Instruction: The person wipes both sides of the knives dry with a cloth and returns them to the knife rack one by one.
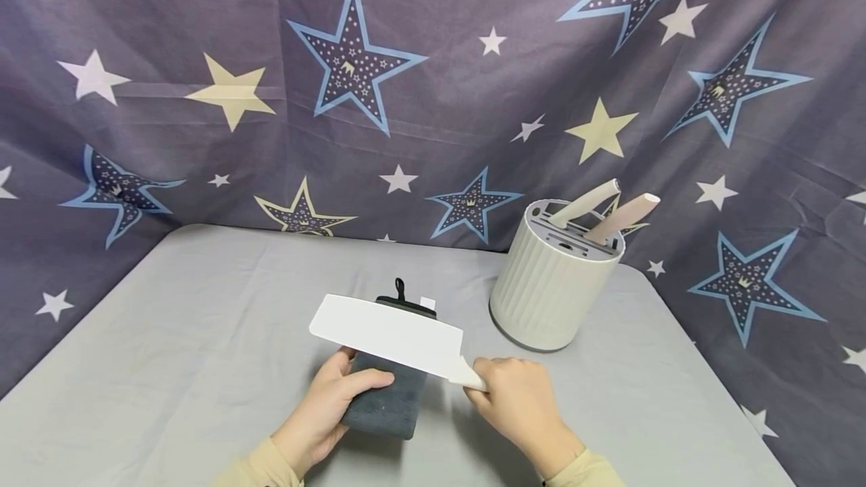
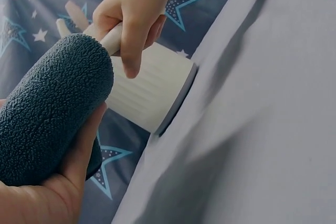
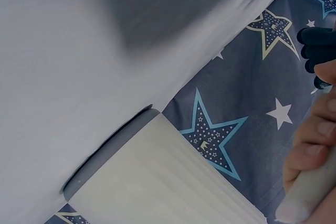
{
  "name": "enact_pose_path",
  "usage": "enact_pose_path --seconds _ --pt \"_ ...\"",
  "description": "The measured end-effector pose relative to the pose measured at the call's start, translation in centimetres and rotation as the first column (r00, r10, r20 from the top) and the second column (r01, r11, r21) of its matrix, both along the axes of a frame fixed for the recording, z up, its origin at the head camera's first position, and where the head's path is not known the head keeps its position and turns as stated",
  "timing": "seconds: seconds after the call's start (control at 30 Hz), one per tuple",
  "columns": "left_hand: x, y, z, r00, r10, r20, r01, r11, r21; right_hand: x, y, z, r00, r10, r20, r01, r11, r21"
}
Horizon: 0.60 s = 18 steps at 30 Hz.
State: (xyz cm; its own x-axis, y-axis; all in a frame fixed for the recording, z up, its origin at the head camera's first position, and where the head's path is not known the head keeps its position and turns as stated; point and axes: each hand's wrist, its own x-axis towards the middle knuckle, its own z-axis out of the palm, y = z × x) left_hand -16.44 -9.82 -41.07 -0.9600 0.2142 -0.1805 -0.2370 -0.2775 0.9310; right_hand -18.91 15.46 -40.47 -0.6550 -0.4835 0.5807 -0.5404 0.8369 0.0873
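Note:
A broad-bladed kitchen knife [image 1: 389, 331], pale in colour, is held above the table, its blade pointing left. My right hand [image 1: 519, 400] grips its handle [image 3: 310, 195], fingers curled round it. My left hand [image 1: 325, 406] holds a folded dark grey-blue towel [image 1: 387, 400], thumb on the near face. In the head view the blade crosses over the towel, whose far edge and black hanging loop [image 1: 400, 288] show beyond it. Fuzzy pile shows on the towel [image 2: 58, 103] in the left wrist view, where it hides the blade. Whether towel and blade touch I cannot tell.
A ribbed cream knife block [image 1: 544, 295] stands at the back right of the table. Two handles, one cream [image 1: 585, 203] and one pinkish [image 1: 622, 218], stick up from its slots. A grey cloth covers the table [image 1: 169, 352]; a star-patterned curtain [image 1: 446, 149] hangs behind.

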Motion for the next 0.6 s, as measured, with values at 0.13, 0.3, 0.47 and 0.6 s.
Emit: enact_pose_path --seconds 0.13,0.3,0.47,0.6 --pt "0.0 -0.6 0.1 1.000 0.009 -0.005 -0.009 1.000 -0.006 0.0 0.2 -0.1 1.000 -0.013 0.014 0.012 1.000 0.010" --pt "-0.1 -1.4 0.3 1.000 0.013 0.003 -0.013 1.000 -0.022 0.0 0.3 0.0 1.000 -0.017 0.026 0.017 1.000 0.015" --pt "-0.1 -2.3 0.3 1.000 0.014 0.004 -0.013 0.999 -0.038 0.0 0.4 0.1 1.000 -0.011 0.026 0.011 1.000 0.011" --pt "-0.1 -3.1 0.3 1.000 0.024 -0.001 -0.024 0.999 -0.042 -0.1 0.4 0.1 1.000 -0.008 0.021 0.008 1.000 0.013"
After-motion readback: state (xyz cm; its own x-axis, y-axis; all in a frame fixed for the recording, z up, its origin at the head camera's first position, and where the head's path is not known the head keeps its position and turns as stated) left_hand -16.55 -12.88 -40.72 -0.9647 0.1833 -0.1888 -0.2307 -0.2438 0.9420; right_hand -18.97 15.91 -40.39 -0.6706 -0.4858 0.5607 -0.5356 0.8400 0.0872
